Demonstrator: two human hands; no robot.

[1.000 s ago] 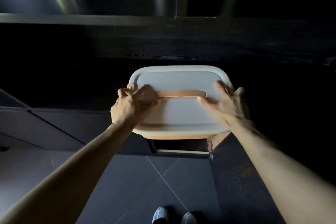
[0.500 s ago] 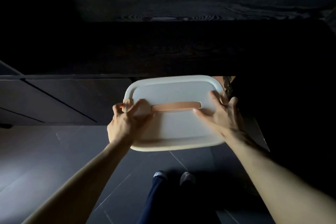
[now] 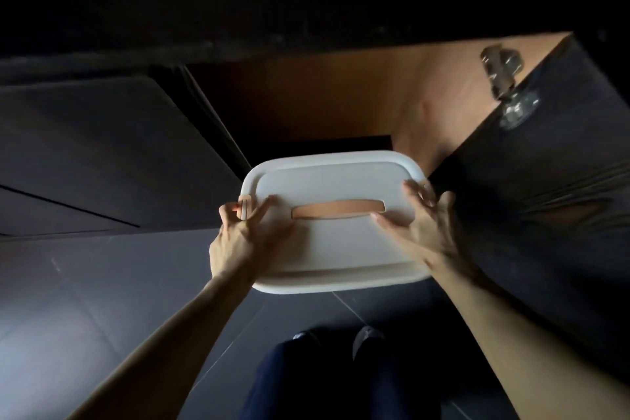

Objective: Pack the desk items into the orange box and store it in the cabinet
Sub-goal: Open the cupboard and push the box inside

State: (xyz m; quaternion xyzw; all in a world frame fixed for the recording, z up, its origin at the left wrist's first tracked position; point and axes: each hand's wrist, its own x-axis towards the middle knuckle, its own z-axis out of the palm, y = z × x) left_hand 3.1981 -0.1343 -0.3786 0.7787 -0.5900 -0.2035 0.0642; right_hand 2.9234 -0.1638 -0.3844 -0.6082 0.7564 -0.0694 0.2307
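The orange box is seen from above, showing its white lid and the orange handle lying flat across the middle. My left hand grips the box's left end by the orange latch. My right hand holds the right end, fingers spread over the lid's edge. I hold the box low, in front of the open cabinet, whose inside is orange-brown wood. The box's far edge is at the cabinet's opening. The box's orange body is hidden under the lid.
The dark cabinet door stands open on the right, with a metal hinge near its top. Closed dark cabinet fronts lie to the left. Below is a dark tiled floor, with my legs and shoes under the box.
My view has dropped from the desk top to the cabinet. The box has come down with both hands on it, and the cabinet's open wooden inside now shows behind it.
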